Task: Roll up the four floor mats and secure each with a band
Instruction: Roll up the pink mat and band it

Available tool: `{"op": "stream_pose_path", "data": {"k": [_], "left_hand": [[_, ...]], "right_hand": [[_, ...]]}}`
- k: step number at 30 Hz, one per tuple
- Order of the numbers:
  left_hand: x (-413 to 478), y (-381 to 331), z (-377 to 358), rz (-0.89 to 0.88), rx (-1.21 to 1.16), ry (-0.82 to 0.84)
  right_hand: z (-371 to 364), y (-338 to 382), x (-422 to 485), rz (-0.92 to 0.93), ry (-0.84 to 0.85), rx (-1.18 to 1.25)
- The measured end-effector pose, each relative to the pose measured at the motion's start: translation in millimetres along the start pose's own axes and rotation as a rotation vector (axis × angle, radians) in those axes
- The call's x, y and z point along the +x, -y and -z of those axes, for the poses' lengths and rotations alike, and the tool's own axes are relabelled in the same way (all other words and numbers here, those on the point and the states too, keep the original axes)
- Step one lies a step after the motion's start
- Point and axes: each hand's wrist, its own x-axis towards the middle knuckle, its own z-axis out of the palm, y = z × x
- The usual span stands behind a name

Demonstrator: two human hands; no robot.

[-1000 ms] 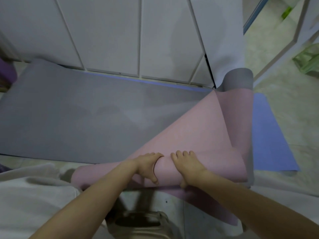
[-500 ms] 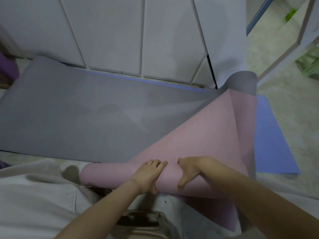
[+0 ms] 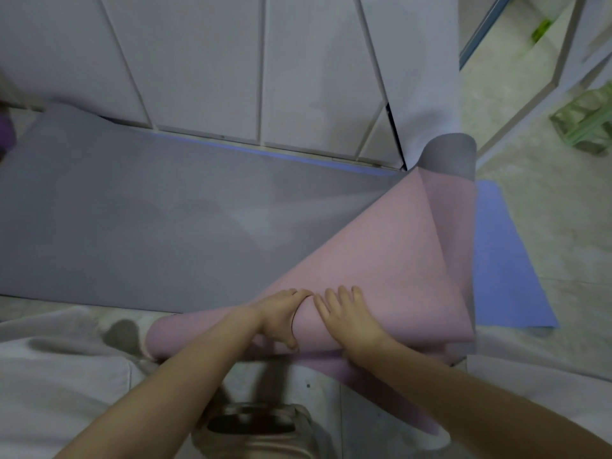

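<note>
While the roll is only just begun, enter the items by size.

Grey mat (image 3: 149, 220): the largest piece. It lies flat on the floor (image 3: 546, 200) along the cabinet doors (image 3: 231, 61), with its right end turned over to show a pink underside. Judge it soft, light and springy: it bends without creasing and will likely uncoil if you let go. The fold runs on a slant, so expect a cone-shaped roll unless you square it.

Blue mat (image 3: 503, 260): lies beneath the grey one. It shows at the right and as a thin strip at the cabinet foot; most of it is covered.

Pink roll (image 3: 212, 336): the started coil, nearest you, lying across the view. Take hold at its middle and work outward toward both ends.

Left hand (image 3: 281, 318): fingers over the top of the roll, thumb hooked down the near side, gripping it.

Right hand (image 3: 351, 323): just beside the left, fingers spread and laid flat, pressing the roll down. Its thumb is out of sight.

Not accounted for: the other two mats, any bands, and the grey mat's far left end — cut off by the frame. A purple shape (image 3: 6, 130) at the left edge and a green one (image 3: 586, 124) at far right are too blurred to name.
</note>
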Motion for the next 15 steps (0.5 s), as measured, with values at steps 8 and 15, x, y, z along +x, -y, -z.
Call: {"op": "stream_pose_path", "data": {"k": [8,15], "left_hand": [[-19,-42,-37,0.209,0.169,-0.275],[-11,-41,-30,0.181,0.175,-0.254]], "right_hand": [[22,-40,23,0.091,0.310,0.226],[30,-61,29,0.096,0.446,0.382]]}}
